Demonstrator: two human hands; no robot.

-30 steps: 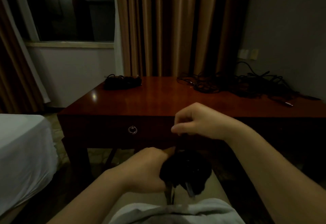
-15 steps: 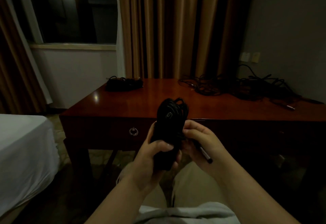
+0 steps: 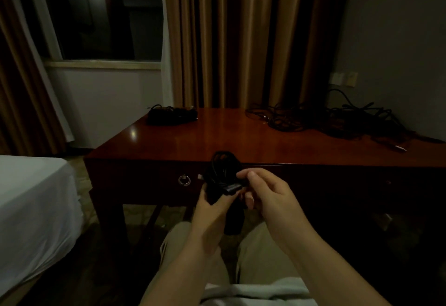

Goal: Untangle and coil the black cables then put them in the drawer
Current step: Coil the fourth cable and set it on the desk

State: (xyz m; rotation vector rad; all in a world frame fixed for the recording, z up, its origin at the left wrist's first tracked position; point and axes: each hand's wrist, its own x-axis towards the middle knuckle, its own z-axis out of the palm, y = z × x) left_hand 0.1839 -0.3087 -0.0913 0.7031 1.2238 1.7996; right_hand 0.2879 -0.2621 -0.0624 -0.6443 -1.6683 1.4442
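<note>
I hold a coiled black cable (image 3: 223,173) upright in front of the desk's closed drawer (image 3: 149,181). My left hand (image 3: 211,209) grips the coil from below and behind. My right hand (image 3: 264,194) pinches the cable's plug end against the coil at its right side. A tangled heap of black cables (image 3: 323,120) lies on the desk's right rear. A second black bundle (image 3: 171,114) sits at the desk's back left corner. The drawer has a metal ring pull (image 3: 184,180).
The red-brown wooden desk (image 3: 217,141) stands against curtains and a grey wall with sockets (image 3: 344,79). A bed with a white sheet (image 3: 31,199) is at the left. My knees in light trousers are below the hands.
The coil rose from my lap to drawer height. My right hand came down from above and now pinches the plug end at the coil's side; the view tilted slightly.
</note>
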